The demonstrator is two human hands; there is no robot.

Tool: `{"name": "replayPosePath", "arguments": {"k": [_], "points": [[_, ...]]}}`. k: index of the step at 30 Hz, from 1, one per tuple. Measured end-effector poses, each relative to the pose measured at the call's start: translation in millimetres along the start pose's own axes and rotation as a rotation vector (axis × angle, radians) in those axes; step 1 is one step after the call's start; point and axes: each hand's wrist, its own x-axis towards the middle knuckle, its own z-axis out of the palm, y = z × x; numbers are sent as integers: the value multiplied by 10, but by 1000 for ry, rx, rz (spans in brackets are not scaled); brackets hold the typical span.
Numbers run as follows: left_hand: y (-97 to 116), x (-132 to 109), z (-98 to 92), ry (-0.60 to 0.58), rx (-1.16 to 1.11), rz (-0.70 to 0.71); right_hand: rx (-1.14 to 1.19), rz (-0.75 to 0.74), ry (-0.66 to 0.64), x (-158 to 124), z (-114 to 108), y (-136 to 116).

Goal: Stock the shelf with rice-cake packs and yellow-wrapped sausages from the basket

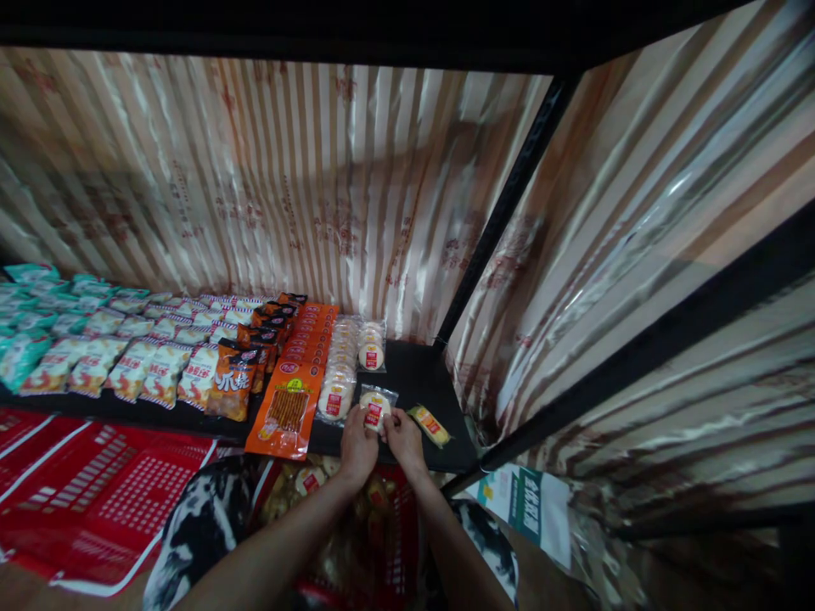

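Both my hands rest at the front edge of a black shelf (413, 373). My left hand (357, 445) and my right hand (402, 440) pinch the near edge of a clear packet with a round pale cake and a red label (377, 406), which lies flat on the shelf. A small yellow packet (430, 425) lies just right of my right hand. A row of the same round cake packets (340, 369) runs back along the shelf left of the held one, and one more (371, 352) lies behind it.
Left of the cakes lie rows of orange stick-snack packs (289, 407), dark orange bags (233, 382), white-red bags (127, 365) and teal bags (25, 339). A red basket with goods (375, 509) sits below my arms. Striped foil lines the back and right side.
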Motion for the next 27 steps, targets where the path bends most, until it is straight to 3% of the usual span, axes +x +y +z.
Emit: {"name": "replayPosePath", "arguments": {"k": [6, 27], "points": [[50, 40, 44, -24, 28, -21, -6, -17, -40, 143, -29, -38], [105, 369, 212, -106, 3, 58, -216, -70, 51, 624, 53, -167]]}}
